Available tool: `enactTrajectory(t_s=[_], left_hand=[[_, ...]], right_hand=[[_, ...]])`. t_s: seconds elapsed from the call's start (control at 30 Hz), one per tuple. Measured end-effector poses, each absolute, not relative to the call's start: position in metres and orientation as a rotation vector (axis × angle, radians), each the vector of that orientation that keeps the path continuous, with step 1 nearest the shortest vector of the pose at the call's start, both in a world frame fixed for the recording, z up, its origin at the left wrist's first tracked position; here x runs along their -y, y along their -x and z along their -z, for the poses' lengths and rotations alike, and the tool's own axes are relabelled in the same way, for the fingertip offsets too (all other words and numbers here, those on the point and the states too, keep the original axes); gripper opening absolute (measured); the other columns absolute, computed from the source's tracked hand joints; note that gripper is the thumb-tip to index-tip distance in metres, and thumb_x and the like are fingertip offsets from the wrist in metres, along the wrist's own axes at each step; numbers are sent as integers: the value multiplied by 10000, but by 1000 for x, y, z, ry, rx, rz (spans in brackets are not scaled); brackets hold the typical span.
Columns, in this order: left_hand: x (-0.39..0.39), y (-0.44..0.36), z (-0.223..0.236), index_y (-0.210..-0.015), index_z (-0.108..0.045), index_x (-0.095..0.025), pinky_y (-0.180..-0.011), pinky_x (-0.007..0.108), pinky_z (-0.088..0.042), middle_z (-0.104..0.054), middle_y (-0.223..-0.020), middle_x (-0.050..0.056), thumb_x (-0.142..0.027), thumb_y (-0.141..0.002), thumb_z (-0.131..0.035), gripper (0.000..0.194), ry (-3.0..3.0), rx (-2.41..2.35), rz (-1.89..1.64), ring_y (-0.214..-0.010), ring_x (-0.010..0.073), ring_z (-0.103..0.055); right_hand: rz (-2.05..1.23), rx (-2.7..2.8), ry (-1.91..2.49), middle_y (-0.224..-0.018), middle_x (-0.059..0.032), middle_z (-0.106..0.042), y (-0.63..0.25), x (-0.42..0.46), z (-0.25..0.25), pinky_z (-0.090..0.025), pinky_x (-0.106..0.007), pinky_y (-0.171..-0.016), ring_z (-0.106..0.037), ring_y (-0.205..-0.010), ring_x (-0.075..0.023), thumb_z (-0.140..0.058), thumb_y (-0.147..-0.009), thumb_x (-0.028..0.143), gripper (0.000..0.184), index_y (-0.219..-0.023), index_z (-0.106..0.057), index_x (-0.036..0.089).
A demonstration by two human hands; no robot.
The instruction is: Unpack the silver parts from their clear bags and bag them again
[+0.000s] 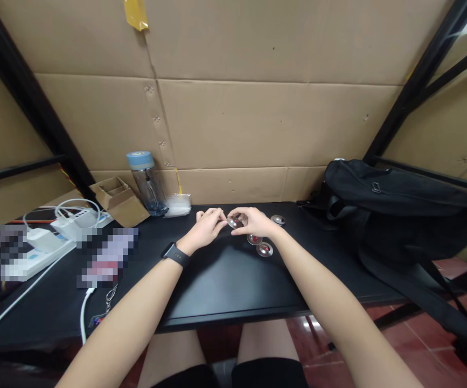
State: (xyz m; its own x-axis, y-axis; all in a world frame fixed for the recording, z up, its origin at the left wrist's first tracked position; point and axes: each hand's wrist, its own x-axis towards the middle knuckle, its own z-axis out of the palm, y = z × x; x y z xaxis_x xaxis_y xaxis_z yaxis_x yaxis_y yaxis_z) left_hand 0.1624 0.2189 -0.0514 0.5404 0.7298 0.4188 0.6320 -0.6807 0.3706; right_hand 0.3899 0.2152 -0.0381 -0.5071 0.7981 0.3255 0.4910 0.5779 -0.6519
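Right grip [253, 219] — one disc [233, 222], seemingly — three others [264, 249]

No text, brand, number or sign can be read: the small mark on the bottle's lid [140, 160] and the print on the pendant [97, 321] are too small to make out, and blocky pixelation covers the left side's devices.

Worn on the head; looks forward and down from close above the black, smooth-topped table [233, 283] at lower centre, facing the brown cardboard wall [233, 116] across the upper frame.
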Motion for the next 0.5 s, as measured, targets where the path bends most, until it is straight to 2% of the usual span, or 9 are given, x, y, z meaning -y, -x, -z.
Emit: enactTrajectory(t_s=[0.2,0.33,0.5], left_hand=[[-230,-150,55,-923,-595,-225,-947,415,-319,-723,-1063,36,-321,-993,-514,144,-2632,-1288,-772,-1135,240,-584],[-240,-133,52,-885,-657,-235,-952,432,-346,-743,-1051,54,-352,-944,-572,156,-2569,-1421,-767,-1123,275,-596],[-248,-121,50,-923,-702,-246,-949,425,-378,-759,-1066,57,-316,-889,-594,132,-2550,-1456,-727,-1074,273,-629]], right_hand=[[-562,2143,1116,-1027,-25,-747,-409,-224,36,-517,-263,-762,-678,-826,-158,-870,-658,352,510,-1118,-703,209],[-285,2062,1440,-932,-28,-756,-453,-236,32,-514,-280,-756,-685,-811,-186,-879,-634,408,466,-1034,-742,211],[-235,1976,1768,-920,-76,-765,-509,-242,34,-518,-291,-734,-702,-861,-235,-903,-573,445,484,-948,-757,177]])
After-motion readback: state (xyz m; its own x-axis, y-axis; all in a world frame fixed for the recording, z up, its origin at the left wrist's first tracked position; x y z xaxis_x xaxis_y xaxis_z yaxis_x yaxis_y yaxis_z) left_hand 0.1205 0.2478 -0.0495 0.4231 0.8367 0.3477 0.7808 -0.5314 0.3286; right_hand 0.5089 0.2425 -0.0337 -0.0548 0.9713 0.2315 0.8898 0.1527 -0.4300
